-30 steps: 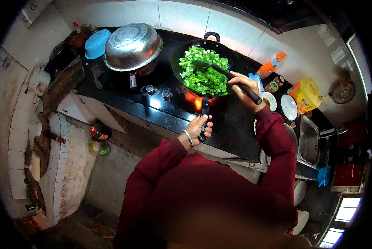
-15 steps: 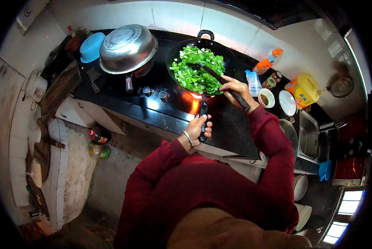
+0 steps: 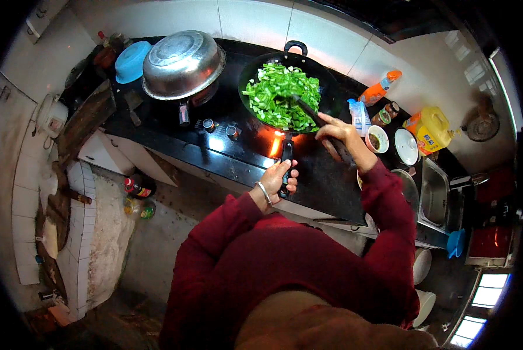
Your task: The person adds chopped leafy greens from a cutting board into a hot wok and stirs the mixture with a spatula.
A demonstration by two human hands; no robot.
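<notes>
A black wok (image 3: 247,76) stands over a lit burner, with an orange flame (image 3: 277,143) under its near rim. Chopped green leaves (image 3: 279,96) with pale stem pieces fill its middle. My left hand (image 3: 280,176), a bracelet at its wrist, is closed around the wok's long black handle (image 3: 286,151). In my right hand (image 3: 342,139) is the dark handle of a spatula (image 3: 308,111). The spatula slants down to the left into the greens, which hide its blade.
Left of the wok, an upturned metal basin (image 3: 183,67) covers something on the other burner, near a light blue bowl (image 3: 131,61). On the right stand an orange bottle (image 3: 380,87), a small bowl (image 3: 377,140), a white plate (image 3: 406,146), a yellow oil jug (image 3: 429,129) and a sink (image 3: 434,195).
My right hand has moved slightly right and down with the spatula, drawing it back across the greens. My left hand stays on the wok handle. The whole view has shifted a little.
</notes>
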